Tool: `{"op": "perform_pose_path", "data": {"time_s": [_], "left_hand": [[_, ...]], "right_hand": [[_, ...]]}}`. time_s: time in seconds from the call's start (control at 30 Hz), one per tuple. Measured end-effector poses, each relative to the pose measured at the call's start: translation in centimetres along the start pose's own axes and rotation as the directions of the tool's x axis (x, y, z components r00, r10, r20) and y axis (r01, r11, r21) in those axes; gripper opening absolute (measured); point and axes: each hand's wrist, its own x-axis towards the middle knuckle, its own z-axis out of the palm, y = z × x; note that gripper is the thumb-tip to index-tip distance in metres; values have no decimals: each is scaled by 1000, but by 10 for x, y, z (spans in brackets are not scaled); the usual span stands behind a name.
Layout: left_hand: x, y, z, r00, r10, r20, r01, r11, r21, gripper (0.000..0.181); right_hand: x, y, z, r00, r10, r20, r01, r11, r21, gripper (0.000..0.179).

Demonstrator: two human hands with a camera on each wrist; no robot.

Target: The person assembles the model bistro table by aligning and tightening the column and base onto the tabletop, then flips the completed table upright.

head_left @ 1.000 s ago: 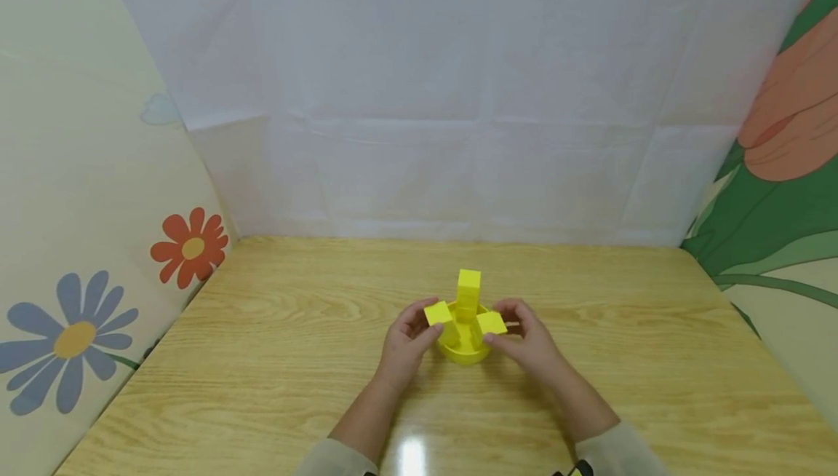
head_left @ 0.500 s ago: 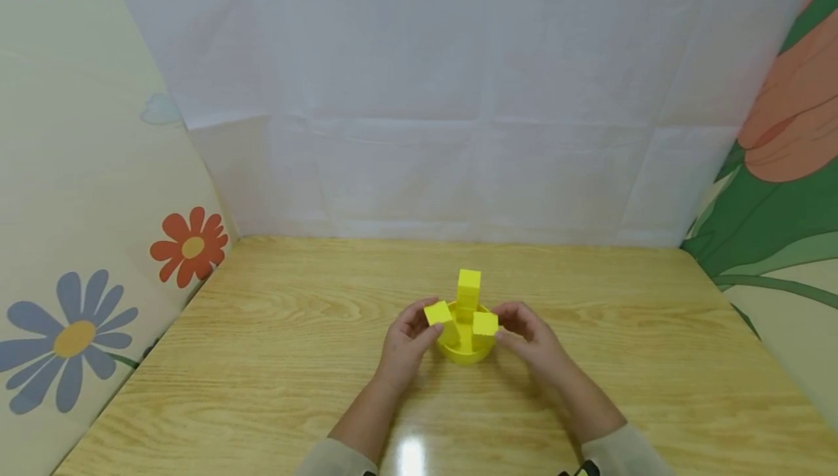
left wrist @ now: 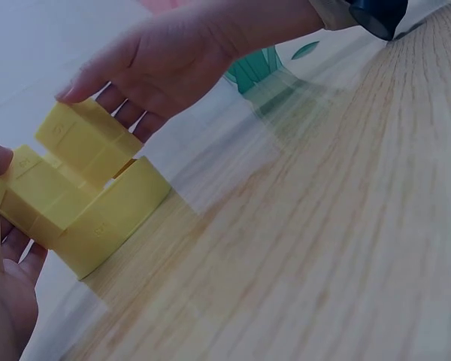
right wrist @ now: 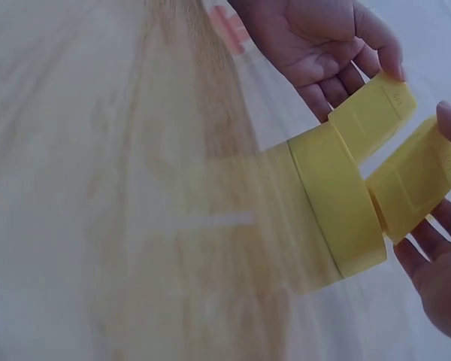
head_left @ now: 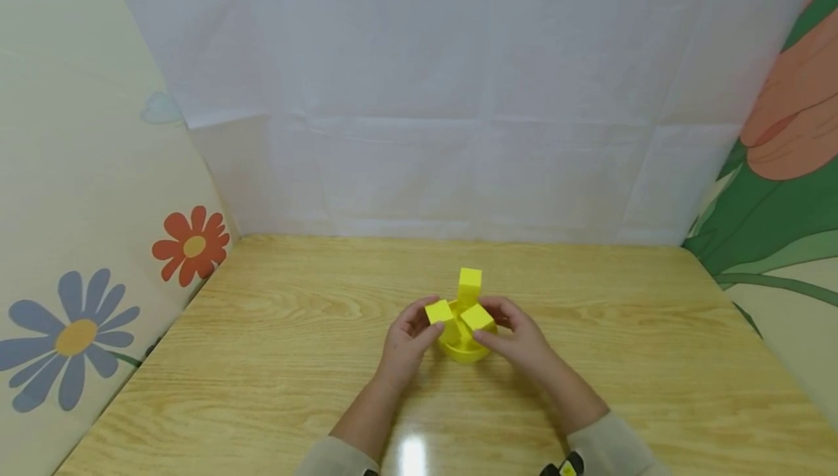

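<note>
A round yellow bowl-like base (head_left: 465, 354) rests on the table, with three yellow rectangular blocks standing in it. My left hand (head_left: 404, 345) holds the left block (head_left: 439, 312) between thumb and fingers. On the other side, my right hand (head_left: 524, 338) pinches the right block (head_left: 477, 317), which is turned and leans inward. The back block (head_left: 470, 279) stands upright, untouched. In the left wrist view, small raised marks show on the base wall (left wrist: 120, 218). From the right wrist, the right block (right wrist: 417, 180) looks tilted at the base's rim. The blocks' lower ends are partly hidden.
The wood-grain table (head_left: 294, 359) extends around the base. A white sheet (head_left: 393, 97) hangs behind its far edge. Flower-printed panels flank it at the left (head_left: 78, 170) and right (head_left: 779, 258).
The right block first leaned outward, then stood straighter, and now is turned and shifted left, toward the left block. My right hand moved with it. My left hand stayed put.
</note>
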Motion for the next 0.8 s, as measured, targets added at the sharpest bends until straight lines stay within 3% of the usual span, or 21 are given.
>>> {"op": "perform_pose_path", "data": {"time_s": [0.23, 0.47, 0.6, 0.8], "left_hand": [[1, -1, 0, 1000, 2, 2, -2, 1000, 0, 42], [1, 0, 0, 1000, 8, 1, -8, 1000, 9, 42], [0, 1, 0, 1000, 9, 3, -9, 1000, 10, 43], [0, -1, -1, 1000, 14, 1, -14, 1000, 22, 42]], "right_hand": [[5, 1, 2, 999, 37, -34, -38, 999, -4, 47], [1, 1, -3, 998, 15, -61, -13, 999, 40, 38], [2, 2, -3, 995, 4, -99, -3, 1000, 14, 37], [6, 2, -1, 991, 44, -128, -50, 998, -43, 44]]}}
